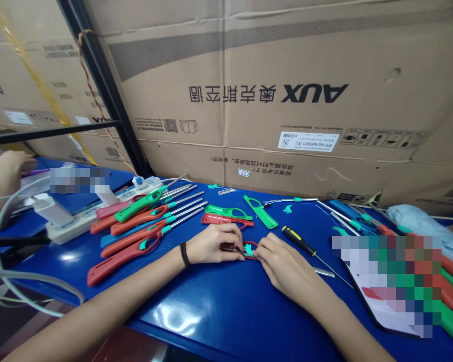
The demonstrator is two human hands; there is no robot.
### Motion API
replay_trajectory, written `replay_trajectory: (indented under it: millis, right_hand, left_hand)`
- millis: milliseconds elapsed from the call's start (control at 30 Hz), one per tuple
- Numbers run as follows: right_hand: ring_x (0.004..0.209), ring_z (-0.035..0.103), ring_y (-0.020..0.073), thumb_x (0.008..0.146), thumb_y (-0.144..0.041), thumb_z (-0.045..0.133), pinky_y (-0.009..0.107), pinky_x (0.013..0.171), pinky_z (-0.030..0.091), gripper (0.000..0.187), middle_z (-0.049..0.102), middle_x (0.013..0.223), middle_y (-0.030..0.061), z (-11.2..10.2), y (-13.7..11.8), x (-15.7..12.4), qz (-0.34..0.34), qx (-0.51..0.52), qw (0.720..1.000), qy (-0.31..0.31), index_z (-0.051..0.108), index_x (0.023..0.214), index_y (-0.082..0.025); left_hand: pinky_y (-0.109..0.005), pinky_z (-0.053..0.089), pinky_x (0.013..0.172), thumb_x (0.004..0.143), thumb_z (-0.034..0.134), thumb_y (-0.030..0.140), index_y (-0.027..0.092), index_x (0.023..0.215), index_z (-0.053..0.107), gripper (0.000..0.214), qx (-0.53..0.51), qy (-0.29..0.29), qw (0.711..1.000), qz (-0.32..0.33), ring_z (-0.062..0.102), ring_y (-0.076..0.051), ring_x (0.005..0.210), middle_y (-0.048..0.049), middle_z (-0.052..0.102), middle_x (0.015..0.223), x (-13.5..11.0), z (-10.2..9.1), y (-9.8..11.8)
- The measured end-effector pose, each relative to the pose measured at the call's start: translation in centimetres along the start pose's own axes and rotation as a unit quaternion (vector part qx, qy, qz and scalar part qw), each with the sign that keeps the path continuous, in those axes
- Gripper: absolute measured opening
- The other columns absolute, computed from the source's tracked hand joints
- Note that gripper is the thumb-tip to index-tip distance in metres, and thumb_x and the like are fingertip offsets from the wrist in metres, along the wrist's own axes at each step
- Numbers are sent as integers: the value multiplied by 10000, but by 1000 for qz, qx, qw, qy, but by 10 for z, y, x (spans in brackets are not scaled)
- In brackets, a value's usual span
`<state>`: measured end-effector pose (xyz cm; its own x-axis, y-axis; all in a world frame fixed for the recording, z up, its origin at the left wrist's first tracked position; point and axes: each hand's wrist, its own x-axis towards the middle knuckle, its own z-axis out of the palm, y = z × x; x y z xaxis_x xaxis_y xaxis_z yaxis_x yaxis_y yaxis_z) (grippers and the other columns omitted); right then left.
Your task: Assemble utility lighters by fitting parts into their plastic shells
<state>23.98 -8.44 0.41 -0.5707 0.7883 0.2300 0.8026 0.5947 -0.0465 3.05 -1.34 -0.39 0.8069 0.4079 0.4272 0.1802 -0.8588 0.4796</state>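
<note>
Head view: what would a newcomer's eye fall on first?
Likely the big carton with upside-down print, behind the blue table. Next, the row of colourful lighters at left, beside the power strip. Then, in the middle, the left hand and right hand pinching a red handle with a green part.

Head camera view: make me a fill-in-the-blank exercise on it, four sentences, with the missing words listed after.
1. The left hand and right hand are both at a casing coloured ____.
2. The dark band is on the person's ____ wrist.
3. The handle of the screwdriver is black and ____.
4. The AUX lettering on the big box stands upside ____.

Missing words: red; left; yellow; down.
</note>
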Motion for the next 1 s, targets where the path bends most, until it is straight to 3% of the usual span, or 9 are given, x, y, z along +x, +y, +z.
replay_trajectory:
  millis: [167, 433, 667, 900, 1000]
  right_hand:
    - [879, 566, 247, 751, -1, 551, 355, 757, 472, 229, 638, 873, 103, 7, -12, -1, -28, -81, 996, 20, 649, 914, -129]
    - [867, 545, 226, 812, -101, 522, 361, 772, 457, 195, 607, 860, 57, -8, -5, -1, 26, 12, 999, 16, 687, 819, -204]
    - [833, 536, 201, 850, -111, 448, 355, 761, 436, 274, 569, 893, 56, -10, 11, 0, 124, 77, 974, 174, 698, 865, -222]
    - [826, 569, 183, 831, -112, 463, 305, 742, 451, 253, 583, 870, 40, -12, 10, -2, 123, 105, 964, 212, 687, 812, -228]
    - [827, 583, 181, 830, -116, 463, 300, 736, 459, 251, 593, 874, 38, -13, 11, -2, 127, 100, 962, 219, 686, 807, -231]
  left_hand:
    - [-235, 520, 811, 877, 602, 281, 153, 1066, 659, 235, 36, -30, 999, 27, 642, -151, 885, -81, 639, 1015, 0, 0, 1]
    - [-250, 543, 775, 909, 547, 279, 145, 1020, 697, 230, 109, -41, 992, 51, 654, -146, 827, -117, 575, 1085, -1, 0, 4]
    - [-243, 542, 804, 865, 572, 250, 167, 972, 693, 182, 145, -48, 987, 42, 666, -154, 871, -69, 621, 1137, 1, 2, 9]
    - [-274, 532, 850, 873, 553, 272, 140, 947, 658, 185, 194, -13, 977, 91, 656, -181, 939, -79, 687, 1009, 2, 9, 12]
    - [-297, 538, 867, 886, 539, 283, 120, 1045, 626, 243, 212, 15, 969, 124, 644, -201, 996, -97, 693, 1031, 1, 11, 12]
